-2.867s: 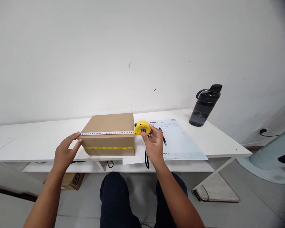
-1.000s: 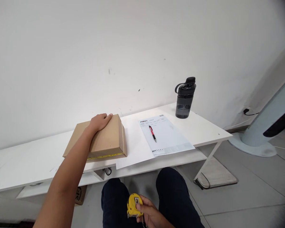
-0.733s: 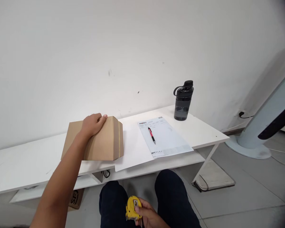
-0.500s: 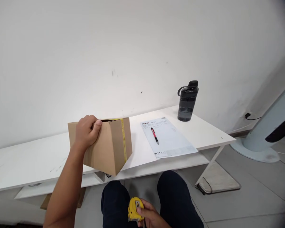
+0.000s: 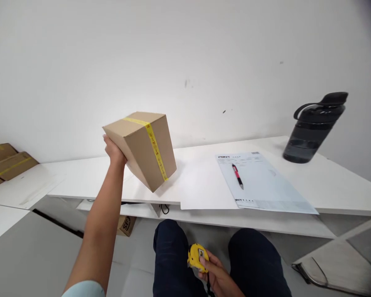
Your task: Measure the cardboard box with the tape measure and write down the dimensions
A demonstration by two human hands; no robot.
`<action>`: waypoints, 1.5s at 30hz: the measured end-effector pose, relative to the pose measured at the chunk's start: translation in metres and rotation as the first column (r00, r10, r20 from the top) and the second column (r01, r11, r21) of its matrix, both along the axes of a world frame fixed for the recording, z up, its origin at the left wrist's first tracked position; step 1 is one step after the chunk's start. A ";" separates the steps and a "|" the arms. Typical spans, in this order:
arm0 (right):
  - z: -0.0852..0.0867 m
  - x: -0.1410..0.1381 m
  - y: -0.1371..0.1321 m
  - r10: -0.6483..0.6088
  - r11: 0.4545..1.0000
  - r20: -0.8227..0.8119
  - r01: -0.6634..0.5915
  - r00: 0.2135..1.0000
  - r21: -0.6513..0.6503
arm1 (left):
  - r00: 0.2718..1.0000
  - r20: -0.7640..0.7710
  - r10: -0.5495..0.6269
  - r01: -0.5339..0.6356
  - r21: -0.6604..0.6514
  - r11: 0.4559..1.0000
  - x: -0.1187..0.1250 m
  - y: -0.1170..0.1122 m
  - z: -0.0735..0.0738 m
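Observation:
My left hand point(image 5: 115, 151) grips the left side of a brown cardboard box point(image 5: 139, 159), its fingers partly hidden behind it. The box is tilted above the white table, and a strip of yellow tape with red print point(image 5: 155, 149) runs over its top and down one face. Low between my knees, my right hand point(image 5: 215, 270) is closed around a yellow tape measure point(image 5: 197, 256), thumb on its front. No blade is seen drawn out of it.
A printed sheet point(image 5: 259, 181) with a red and black pen point(image 5: 237, 176) lies on the white table point(image 5: 200, 159). A dark water bottle point(image 5: 313, 128) stands at the right. Several taped boxes point(image 5: 12, 166) sit at far left; another box point(image 5: 125, 225) is under the table.
My left hand has lifted and turned the box, so its taped top now shows. The view has swung left, bringing the far-left boxes in. The tape measure stays in my right hand.

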State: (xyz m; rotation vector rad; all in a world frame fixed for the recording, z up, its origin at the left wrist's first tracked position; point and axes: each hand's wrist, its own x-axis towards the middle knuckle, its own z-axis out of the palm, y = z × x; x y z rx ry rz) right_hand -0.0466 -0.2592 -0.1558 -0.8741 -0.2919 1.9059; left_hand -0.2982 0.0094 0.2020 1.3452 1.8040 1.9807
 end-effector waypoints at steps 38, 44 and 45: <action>0.175 0.030 0.065 -0.036 0.807 0.314 -0.158 0.949 0.569 | 0.369 -0.924 -0.097 0.464 0.093 0.881 0.042 -0.231 -0.152; 0.263 0.074 0.167 -0.516 0.487 0.211 0.082 0.830 0.869 | 0.590 -0.791 0.162 -0.031 0.178 0.984 -0.058 -0.144 -0.060; 0.276 0.083 0.184 -0.553 0.449 0.191 0.097 0.811 0.888 | 0.605 -0.779 0.166 -0.028 0.188 0.982 -0.074 -0.128 -0.044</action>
